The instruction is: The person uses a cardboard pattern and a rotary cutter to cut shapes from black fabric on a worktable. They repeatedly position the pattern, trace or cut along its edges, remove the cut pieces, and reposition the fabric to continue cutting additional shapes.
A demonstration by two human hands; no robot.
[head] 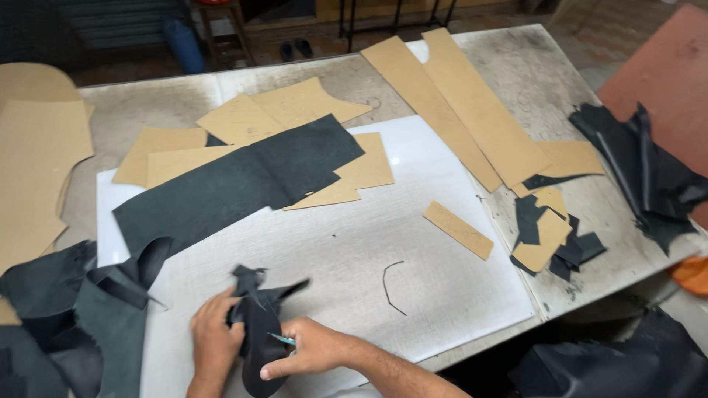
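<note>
a small dark leather scrap (254, 324) lies at the near edge of the white cutting board (442, 243), close to the person's body, with ragged points sticking up and to the right. the left hand (215, 337) presses on its left side, fingers curled onto the leather, its grip closed around the edge of the scrap. the right hand (313, 348) comes in from the right, thumb and fingers pinched narrow on a thin teal-handled tool (282, 339) whose tip rests on the scrap; the blade end is too small to make out.

just to the right of the hands a thin curved sliver of dark offcut (391, 287) lies alone on the board. above the hands a long dark leather panel (236, 184) stretches diagonally across the board, partly covering several tan cardboard patterns (295, 110). a small tan cardboard strip (458, 230) sits apart toward the right of the board. two long tan pattern strips (461, 103) run across the far right of the grey surface (531, 59), ending near a little heap of dark and tan cutoffs (549, 236). a crumpled dark hide (641, 169) lies at the right edge, and more dark leather pieces (66, 309) pile up at the near left, beside a large tan pattern sheet (37, 169).
</note>
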